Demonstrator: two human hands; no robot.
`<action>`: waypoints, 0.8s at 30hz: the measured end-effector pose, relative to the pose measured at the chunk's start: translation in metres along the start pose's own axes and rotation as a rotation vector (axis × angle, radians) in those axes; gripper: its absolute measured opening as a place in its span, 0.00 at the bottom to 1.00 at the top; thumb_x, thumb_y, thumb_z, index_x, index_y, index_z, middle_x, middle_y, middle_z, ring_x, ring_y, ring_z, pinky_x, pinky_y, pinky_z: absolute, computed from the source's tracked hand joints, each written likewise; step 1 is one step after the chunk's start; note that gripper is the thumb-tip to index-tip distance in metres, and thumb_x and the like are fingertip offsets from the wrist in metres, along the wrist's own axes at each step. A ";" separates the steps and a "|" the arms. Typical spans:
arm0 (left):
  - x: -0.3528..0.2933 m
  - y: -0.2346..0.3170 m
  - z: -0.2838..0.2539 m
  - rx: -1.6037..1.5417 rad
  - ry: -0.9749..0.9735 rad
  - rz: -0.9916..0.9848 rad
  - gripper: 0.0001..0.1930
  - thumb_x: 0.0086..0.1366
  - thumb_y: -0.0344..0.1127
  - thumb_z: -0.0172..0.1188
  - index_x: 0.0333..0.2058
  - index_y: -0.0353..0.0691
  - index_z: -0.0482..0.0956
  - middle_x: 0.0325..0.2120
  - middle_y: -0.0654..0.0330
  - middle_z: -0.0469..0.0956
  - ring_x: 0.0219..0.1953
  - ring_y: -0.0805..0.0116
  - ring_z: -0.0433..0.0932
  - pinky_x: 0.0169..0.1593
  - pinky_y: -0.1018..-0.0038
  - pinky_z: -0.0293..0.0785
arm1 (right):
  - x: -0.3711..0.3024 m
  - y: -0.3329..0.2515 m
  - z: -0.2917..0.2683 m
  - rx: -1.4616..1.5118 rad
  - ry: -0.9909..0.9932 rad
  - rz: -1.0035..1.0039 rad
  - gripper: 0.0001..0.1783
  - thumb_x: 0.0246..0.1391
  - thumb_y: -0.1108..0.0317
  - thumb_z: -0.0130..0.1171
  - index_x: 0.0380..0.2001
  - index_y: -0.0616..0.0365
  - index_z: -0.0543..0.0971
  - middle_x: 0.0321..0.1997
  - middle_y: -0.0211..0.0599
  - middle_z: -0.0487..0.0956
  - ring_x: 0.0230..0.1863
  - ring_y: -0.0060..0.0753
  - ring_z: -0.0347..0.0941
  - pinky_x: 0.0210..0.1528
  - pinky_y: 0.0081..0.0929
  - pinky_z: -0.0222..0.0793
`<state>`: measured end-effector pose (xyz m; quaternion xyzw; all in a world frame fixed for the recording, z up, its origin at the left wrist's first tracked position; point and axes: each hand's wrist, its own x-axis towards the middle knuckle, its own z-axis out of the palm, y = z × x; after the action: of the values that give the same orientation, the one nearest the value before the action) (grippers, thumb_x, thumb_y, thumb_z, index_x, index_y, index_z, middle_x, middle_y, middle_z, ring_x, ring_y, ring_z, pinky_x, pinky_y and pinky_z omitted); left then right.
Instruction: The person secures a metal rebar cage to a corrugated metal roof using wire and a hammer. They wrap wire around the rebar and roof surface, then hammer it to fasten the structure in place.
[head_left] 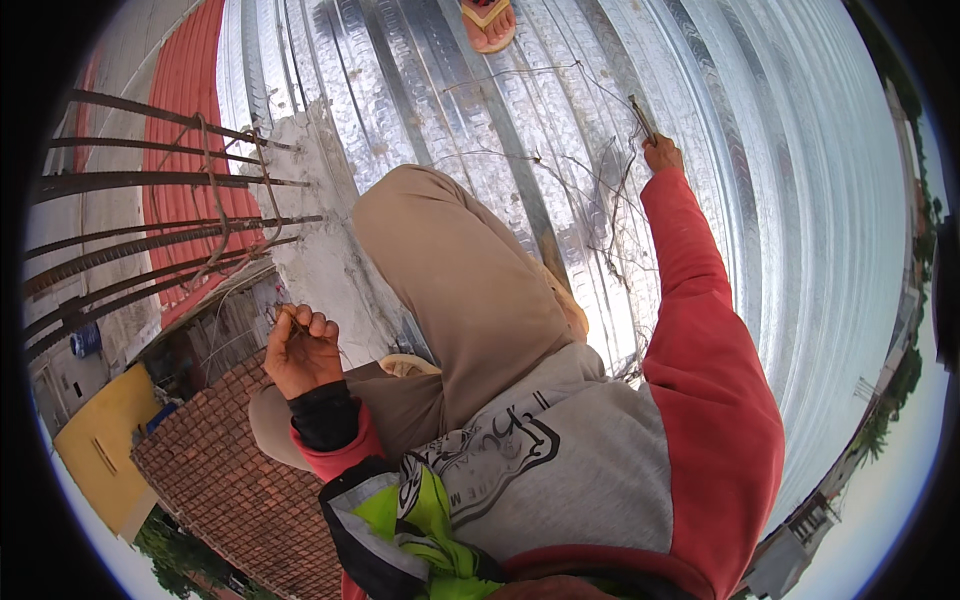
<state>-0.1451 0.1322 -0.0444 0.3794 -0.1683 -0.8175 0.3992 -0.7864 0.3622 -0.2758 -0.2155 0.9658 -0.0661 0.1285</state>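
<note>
My right hand [662, 153] reaches forward over the metal roofing sheets [800, 200] and is closed around a slim metal hand tool [642, 118]; its jaws are too small to make out. Loose thin wires [610, 215] lie on the sheets just left of that hand. My left hand [303, 358] is raised near my knee, with thumb and fingers pinched together. Whatever sits between its fingertips is too small to name. Beyond the left hand, ribbed steel bars [150, 235] stick out from a rough concrete column [335, 235], with bent wire ties [265, 190] around them.
A sandalled foot [488, 25] stands on the sheets at the far edge. Red roofing [185, 130] lies beyond the bars. Down to the left are a tiled roof [240, 470] and a yellow wall [105, 450], lower than where I crouch. The bar ends project toward the left.
</note>
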 end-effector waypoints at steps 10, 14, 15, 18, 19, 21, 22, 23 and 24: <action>-0.013 0.006 0.020 -0.077 -0.122 0.021 0.08 0.72 0.35 0.54 0.42 0.37 0.74 0.34 0.61 0.72 0.34 0.69 0.69 0.42 0.69 0.69 | -0.146 0.036 0.033 0.386 -0.367 0.148 0.31 0.60 0.38 0.60 0.34 0.62 0.83 0.25 0.39 0.77 0.25 0.31 0.72 0.33 0.37 0.70; -0.014 0.007 0.012 -0.099 -0.167 0.029 0.08 0.72 0.35 0.54 0.43 0.37 0.74 0.35 0.61 0.72 0.34 0.70 0.69 0.42 0.69 0.68 | -0.181 -0.005 0.030 0.329 -0.186 0.121 0.41 0.45 0.28 0.67 0.32 0.63 0.81 0.30 0.45 0.82 0.34 0.43 0.80 0.40 0.40 0.74; -0.017 0.009 0.015 -0.104 -0.169 0.043 0.08 0.72 0.35 0.53 0.43 0.37 0.74 0.35 0.61 0.72 0.34 0.70 0.69 0.42 0.69 0.68 | -0.186 -0.029 0.020 0.253 -0.201 0.182 0.41 0.39 0.35 0.75 0.40 0.64 0.83 0.40 0.51 0.85 0.46 0.50 0.82 0.50 0.40 0.75; -0.024 0.013 0.015 -0.128 -0.197 0.066 0.08 0.72 0.35 0.53 0.44 0.37 0.74 0.35 0.61 0.72 0.34 0.70 0.69 0.41 0.70 0.68 | -0.189 -0.056 0.022 0.065 -0.162 0.076 0.43 0.37 0.43 0.79 0.49 0.64 0.77 0.49 0.54 0.83 0.51 0.52 0.81 0.54 0.43 0.75; -0.022 0.014 0.014 -0.131 -0.204 0.059 0.08 0.72 0.35 0.53 0.44 0.36 0.74 0.35 0.61 0.72 0.34 0.70 0.69 0.41 0.70 0.68 | -0.184 -0.050 0.025 0.084 -0.204 0.113 0.42 0.39 0.48 0.78 0.53 0.62 0.75 0.50 0.55 0.82 0.52 0.54 0.80 0.55 0.45 0.75; -0.020 0.015 0.011 -0.126 -0.191 0.062 0.09 0.72 0.35 0.53 0.44 0.36 0.74 0.35 0.61 0.72 0.34 0.70 0.69 0.41 0.70 0.68 | -0.180 -0.050 0.021 0.090 -0.189 0.229 0.38 0.41 0.53 0.76 0.53 0.60 0.75 0.50 0.55 0.82 0.52 0.55 0.80 0.55 0.46 0.75; -0.018 0.015 0.011 -0.121 -0.179 0.068 0.09 0.72 0.35 0.53 0.44 0.36 0.74 0.35 0.61 0.72 0.34 0.70 0.69 0.41 0.70 0.68 | -0.177 -0.048 0.018 0.094 -0.181 0.291 0.35 0.42 0.55 0.75 0.53 0.59 0.75 0.49 0.55 0.82 0.53 0.55 0.80 0.55 0.46 0.75; -0.022 0.014 0.012 -0.121 -0.158 0.072 0.09 0.72 0.35 0.53 0.44 0.36 0.74 0.35 0.61 0.71 0.34 0.70 0.69 0.41 0.70 0.67 | -0.169 -0.028 0.021 0.013 -0.176 0.260 0.30 0.45 0.60 0.70 0.53 0.56 0.76 0.51 0.54 0.82 0.54 0.55 0.80 0.55 0.47 0.75; -0.025 0.016 0.012 -0.126 -0.171 0.078 0.09 0.72 0.34 0.53 0.45 0.36 0.74 0.35 0.61 0.71 0.34 0.70 0.69 0.41 0.70 0.67 | -0.159 -0.008 0.022 -0.046 -0.144 0.230 0.25 0.45 0.60 0.66 0.49 0.57 0.79 0.50 0.54 0.83 0.53 0.55 0.80 0.54 0.47 0.75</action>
<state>-0.1362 0.1411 -0.0149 0.2755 -0.1648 -0.8398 0.4378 -0.6380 0.4221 -0.2601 -0.1102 0.9737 -0.0131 0.1990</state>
